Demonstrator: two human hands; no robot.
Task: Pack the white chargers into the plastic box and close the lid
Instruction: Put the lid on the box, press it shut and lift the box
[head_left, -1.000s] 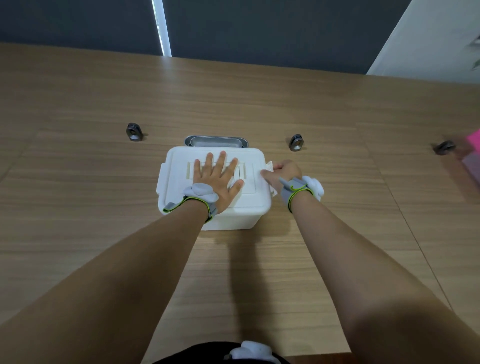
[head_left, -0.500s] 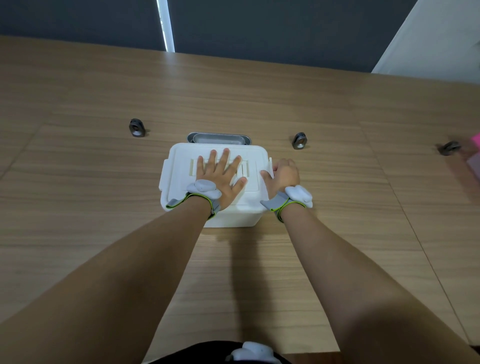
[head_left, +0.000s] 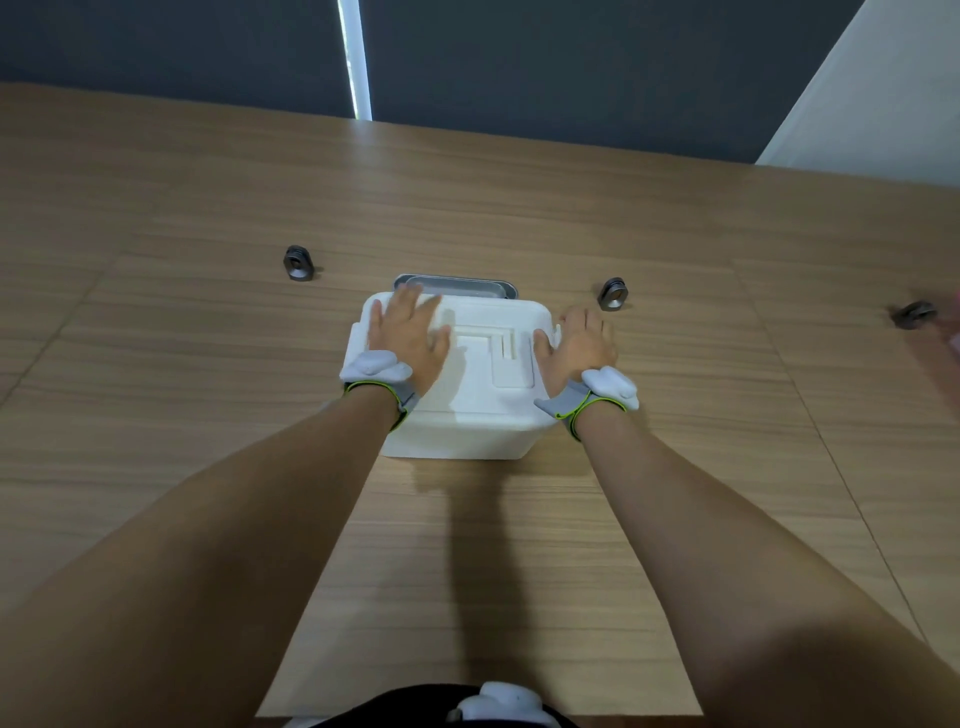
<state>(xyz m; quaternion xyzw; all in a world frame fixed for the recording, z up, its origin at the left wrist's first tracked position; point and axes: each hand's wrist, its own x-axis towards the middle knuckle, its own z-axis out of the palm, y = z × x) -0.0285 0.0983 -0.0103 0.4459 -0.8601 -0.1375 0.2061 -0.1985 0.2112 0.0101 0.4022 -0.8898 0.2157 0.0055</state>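
Note:
The white plastic box (head_left: 467, 421) stands on the wooden table in front of me with its lid (head_left: 483, 343) down on top. My left hand (head_left: 408, 338) lies flat on the left part of the lid, fingers spread. My right hand (head_left: 579, 348) rests against the lid's right edge, over the side latch, fingers extended. No white chargers are visible; the box's inside is hidden by the lid.
A grey metal plate (head_left: 456, 287) is set in the table just behind the box. Small dark round fittings sit on the table at left (head_left: 298, 263), right (head_left: 613, 294) and far right (head_left: 912, 314). A dark wall runs behind the table's far edge.
My left hand has slid from the lid's centre to its left side. My right hand has opened from a pinch at the right latch and now lies flat on that edge.

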